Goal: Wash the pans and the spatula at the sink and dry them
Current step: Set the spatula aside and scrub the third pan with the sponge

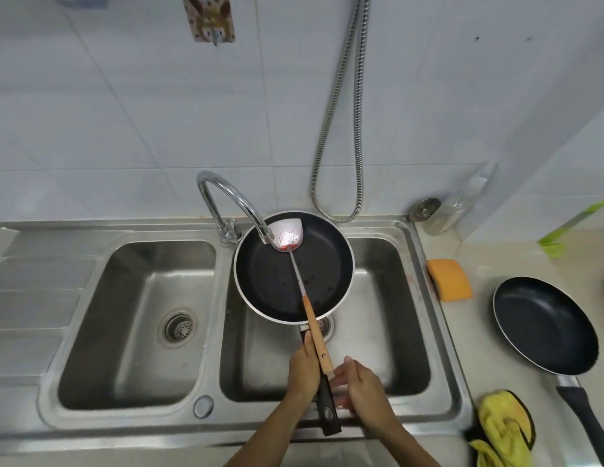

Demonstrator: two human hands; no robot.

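Pans: two, both black inside with pale rims. The first pan (293,264) is held over the right basin (388,332) of the steel sink (91,416), its far edge under the spout of the one curved tap (226,197). The second pan (545,323) sits on the counter (479,332) to the right of the sink, handle pointing toward the viewer, well apart from the first.

Spatula (305,291): one. Metal blade lies in the first pan just below the spout, spotted with droplets and a red smear at its neck; the wooden handle runs back over the pan's rim, above the pan's black handle.

Left hand (303,369) is wrapped around the first pan's black handle, the spatula handle lying against it. Right hand (359,382) is loosely curled beside both handles, fingertips at the end of the wooden handle; whether it actually grips is not clear.

Basins: two, each with one drain; left basin (142,315).

Others: one orange sponge (450,279) at the sink's right edge; one yellow cloth (502,429) on the counter near the second pan's handle; one metal shower hose (341,112) looped down the tiled wall (125,112).
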